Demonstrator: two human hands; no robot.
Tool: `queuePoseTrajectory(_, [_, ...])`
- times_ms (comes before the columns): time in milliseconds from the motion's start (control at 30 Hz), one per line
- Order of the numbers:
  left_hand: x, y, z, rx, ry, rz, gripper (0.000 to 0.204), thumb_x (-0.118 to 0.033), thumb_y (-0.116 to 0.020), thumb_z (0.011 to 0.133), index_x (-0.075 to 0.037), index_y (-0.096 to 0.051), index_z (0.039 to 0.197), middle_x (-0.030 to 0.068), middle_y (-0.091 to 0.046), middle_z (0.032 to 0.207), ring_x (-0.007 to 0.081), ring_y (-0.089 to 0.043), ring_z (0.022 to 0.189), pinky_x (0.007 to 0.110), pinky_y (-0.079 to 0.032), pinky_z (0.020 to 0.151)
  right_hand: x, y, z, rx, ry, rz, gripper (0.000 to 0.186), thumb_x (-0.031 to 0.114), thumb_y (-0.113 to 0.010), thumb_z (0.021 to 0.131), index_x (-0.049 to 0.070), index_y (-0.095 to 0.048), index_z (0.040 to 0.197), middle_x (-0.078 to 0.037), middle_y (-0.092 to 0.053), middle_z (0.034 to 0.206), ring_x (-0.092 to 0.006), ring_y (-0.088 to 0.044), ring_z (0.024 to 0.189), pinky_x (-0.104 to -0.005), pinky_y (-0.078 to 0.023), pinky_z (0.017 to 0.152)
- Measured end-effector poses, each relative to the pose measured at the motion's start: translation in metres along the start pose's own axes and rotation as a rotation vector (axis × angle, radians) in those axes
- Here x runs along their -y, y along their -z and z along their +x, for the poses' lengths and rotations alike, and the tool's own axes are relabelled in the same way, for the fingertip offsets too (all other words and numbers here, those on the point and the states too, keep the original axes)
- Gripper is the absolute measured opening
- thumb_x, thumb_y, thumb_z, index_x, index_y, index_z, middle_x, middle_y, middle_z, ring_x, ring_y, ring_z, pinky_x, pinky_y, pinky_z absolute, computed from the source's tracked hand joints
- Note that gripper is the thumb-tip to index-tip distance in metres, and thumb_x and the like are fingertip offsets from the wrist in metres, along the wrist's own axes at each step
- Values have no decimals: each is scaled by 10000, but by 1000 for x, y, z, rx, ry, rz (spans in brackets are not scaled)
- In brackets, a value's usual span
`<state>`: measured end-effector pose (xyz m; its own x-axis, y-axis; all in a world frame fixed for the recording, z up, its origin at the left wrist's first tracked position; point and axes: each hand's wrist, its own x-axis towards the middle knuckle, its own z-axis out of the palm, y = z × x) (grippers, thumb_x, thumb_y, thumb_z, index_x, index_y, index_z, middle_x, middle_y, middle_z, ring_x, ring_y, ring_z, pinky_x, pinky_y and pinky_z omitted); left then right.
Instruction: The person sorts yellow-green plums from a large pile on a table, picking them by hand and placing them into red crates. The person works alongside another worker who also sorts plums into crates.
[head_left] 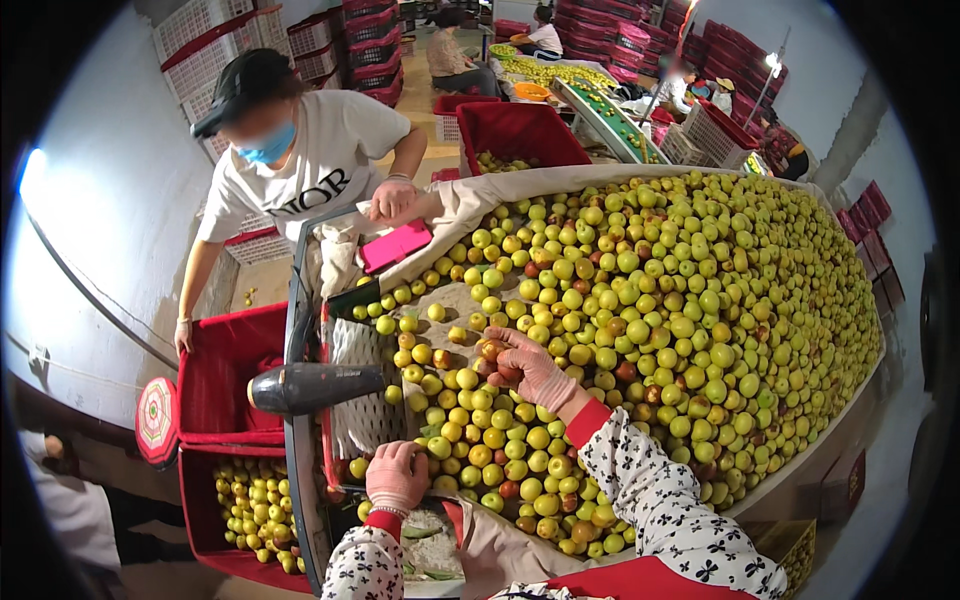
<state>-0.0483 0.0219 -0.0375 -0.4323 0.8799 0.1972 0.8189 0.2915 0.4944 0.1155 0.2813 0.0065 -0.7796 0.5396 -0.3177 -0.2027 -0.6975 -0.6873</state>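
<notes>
My right hand (525, 372), in a pale pink striped glove, is closed around reddish-brown fruit (492, 351) above a sloped bed of yellow-green round fruit (700, 330). My left hand (397, 477), also gloved, has its fingers curled at the lower left of the bed, beside loose fruit; whatever is under them is hidden. Just left of the hands are a white foam-mesh pad (352, 420) and a dark hair dryer (312, 388). A pink phone-like object (396, 244) lies on the beige cloth lining.
A masked co-worker (290, 175) stands across at upper left, touching a red-lined crate (225, 370). Below it sits a fruit-filled crate (215, 535). A round patterned stool (157, 421) is at far left. Behind are other workers (455, 62), a sloped conveyor (610, 120) and stacked crates.
</notes>
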Motion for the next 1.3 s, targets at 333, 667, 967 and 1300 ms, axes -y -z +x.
queuePoseTrajectory(333, [0, -1, -2, -5, -5, 5, 115, -182, -646, 836, -111, -684, 917, 85, -688, 943, 323, -635, 929, 426, -535, 825, -26, -11, -37, 136, 312, -352, 509, 24, -713, 873, 51, -523, 1344, -66, -621, 1206, -140, -616, 1040, -291, -557, 884])
queuePoseTrajectory(667, [6, -4, -2, 21, -12, 11, 132, -201, -643, 850, -117, -684, 945, 86, -681, 970, 325, -630, 951, 434, -532, 830, -53, 7, -36, -58, 122, -696, 430, 126, -788, 842, 63, -560, 1201, -12, -606, 965, -85, -589, 751, -258, -557, 623])
queuePoseTrajectory(967, [6, -3, -1, 51, -8, -32, 137, -209, -643, 854, -127, -688, 954, 79, -671, 968, 314, -625, 966, 426, -530, 828, 45, 11, 70, -398, -252, -2377, 343, 295, -466, 1008, 93, -740, 1047, -130, -737, 1012, -271, -708, 949, -434, -566, 838])
queuePoseTrajectory(1300, [13, 0, -2, 52, -60, -58, 156, -213, -631, 854, -123, -678, 972, 79, -662, 967, 314, -626, 942, 436, -539, 785, 14, 3, 85, -393, -464, -2281, 339, 168, -592, 869, 80, -703, 1177, -176, -698, 1171, -323, -679, 1085, -437, -548, 886])
